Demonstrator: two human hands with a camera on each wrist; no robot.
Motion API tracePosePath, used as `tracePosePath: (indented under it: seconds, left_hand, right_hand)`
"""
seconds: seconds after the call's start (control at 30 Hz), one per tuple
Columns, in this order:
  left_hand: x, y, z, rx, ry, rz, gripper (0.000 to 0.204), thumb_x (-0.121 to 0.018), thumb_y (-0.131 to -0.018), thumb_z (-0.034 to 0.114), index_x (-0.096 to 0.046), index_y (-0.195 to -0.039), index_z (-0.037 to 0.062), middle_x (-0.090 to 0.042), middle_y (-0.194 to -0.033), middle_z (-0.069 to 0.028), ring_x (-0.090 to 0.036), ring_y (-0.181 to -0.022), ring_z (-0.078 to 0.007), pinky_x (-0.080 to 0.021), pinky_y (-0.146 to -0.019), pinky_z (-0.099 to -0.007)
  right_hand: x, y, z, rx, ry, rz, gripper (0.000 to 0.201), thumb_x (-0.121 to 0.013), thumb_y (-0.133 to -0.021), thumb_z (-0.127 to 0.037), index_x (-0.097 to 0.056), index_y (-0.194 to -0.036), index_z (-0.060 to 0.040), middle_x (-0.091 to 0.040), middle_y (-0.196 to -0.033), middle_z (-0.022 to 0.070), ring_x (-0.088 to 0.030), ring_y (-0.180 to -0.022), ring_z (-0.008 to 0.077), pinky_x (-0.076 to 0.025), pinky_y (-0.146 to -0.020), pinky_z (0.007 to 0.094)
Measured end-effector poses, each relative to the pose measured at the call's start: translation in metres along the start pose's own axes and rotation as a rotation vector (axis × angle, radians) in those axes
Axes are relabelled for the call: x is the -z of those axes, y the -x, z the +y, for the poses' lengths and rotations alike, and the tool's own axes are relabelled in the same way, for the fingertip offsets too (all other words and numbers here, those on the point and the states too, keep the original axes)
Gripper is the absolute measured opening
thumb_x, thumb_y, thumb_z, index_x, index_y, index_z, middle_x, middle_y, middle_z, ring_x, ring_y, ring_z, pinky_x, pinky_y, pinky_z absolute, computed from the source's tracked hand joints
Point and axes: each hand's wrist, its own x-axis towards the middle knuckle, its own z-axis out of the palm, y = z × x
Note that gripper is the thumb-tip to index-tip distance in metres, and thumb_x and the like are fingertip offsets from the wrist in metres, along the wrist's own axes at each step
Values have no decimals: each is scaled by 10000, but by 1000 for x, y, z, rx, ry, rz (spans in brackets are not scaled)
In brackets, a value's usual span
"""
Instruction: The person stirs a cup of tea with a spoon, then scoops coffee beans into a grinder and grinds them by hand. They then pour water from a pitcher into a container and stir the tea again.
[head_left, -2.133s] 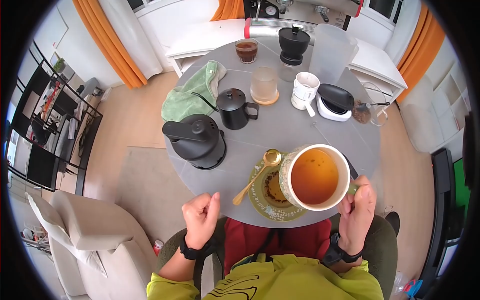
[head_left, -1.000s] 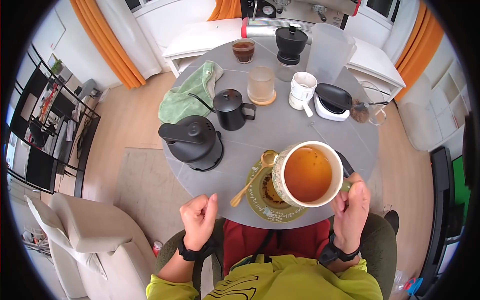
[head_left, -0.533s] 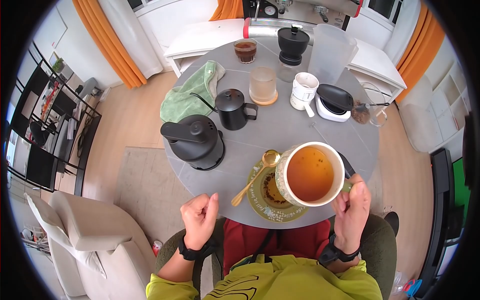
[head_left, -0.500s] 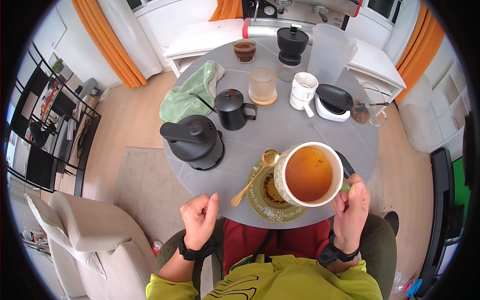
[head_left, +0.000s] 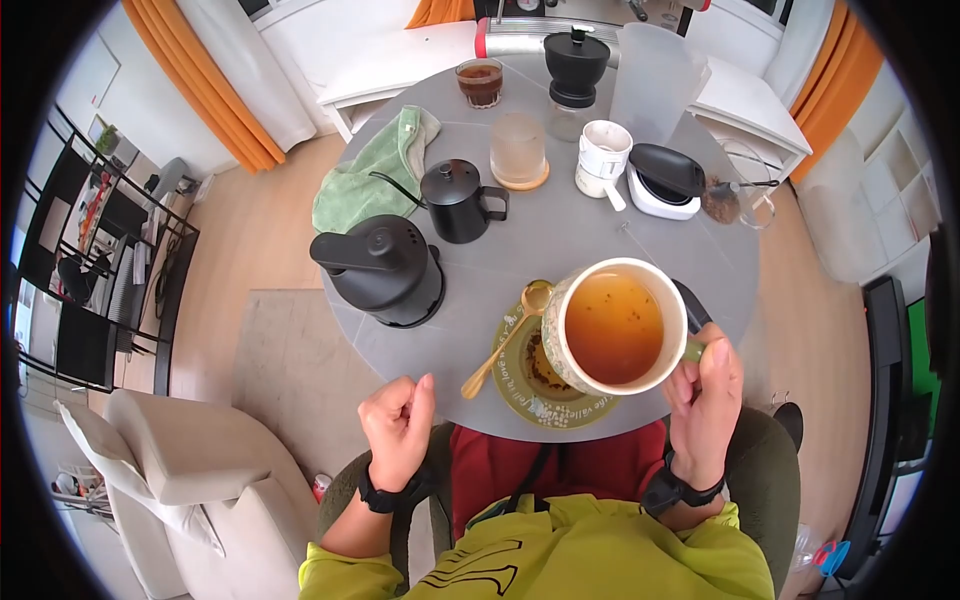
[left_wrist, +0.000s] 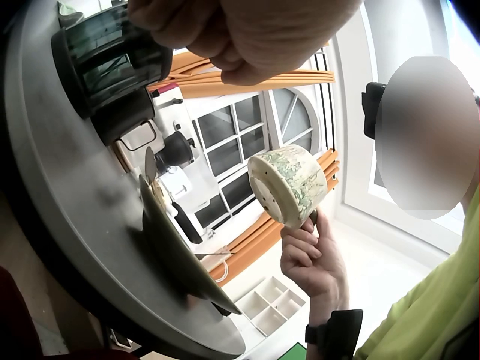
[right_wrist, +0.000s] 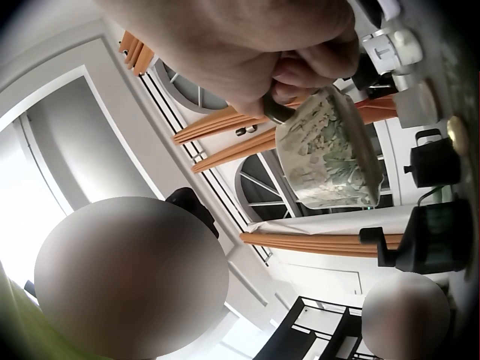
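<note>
In the head view, my right hand (head_left: 708,410) grips the green handle of a large cream mug (head_left: 558,365) filled with amber tea. Both wrist views show the mug (left_wrist: 289,184) raised in the air, with a leafy pattern on its side. It overlaps an olive-green saucer (head_left: 512,378) on the table, where dark specks lie in a little liquid. A gold spoon (head_left: 498,348) rests across the saucer's left rim. My left hand (head_left: 396,425) is curled into a fist near the front table edge, thumb up, with nothing in it.
On the round grey table (head_left: 470,290) stand a black kettle (head_left: 380,270), a black gooseneck pot (head_left: 455,205), a frosted glass (head_left: 518,150), a white cup (head_left: 603,155), a hand grinder (head_left: 576,68) and a glass of dark drink (head_left: 480,82). A green towel (head_left: 375,170) lies at left.
The head view has tilted, so the table and its things sit higher in the picture. The right hand has brought the mug slightly left relative to the saucer. The left fist has stayed put.
</note>
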Motion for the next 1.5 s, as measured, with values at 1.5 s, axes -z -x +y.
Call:
tracePosePath:
  seconds: [1.5]
  left_hand:
    - [-1, 0, -4, -25, -1, 11, 388, -617, -861, 30, -340, -591, 4, -272, -520, -58, -233, -487, -119, -216, -436, -290]
  right_hand:
    - [-1, -2, 3, -46, -28, -5, 383, -432, -1002, -308, -358, -690, -98, -368, -570, -33, -280, -466, 29, -212, -429, 212]
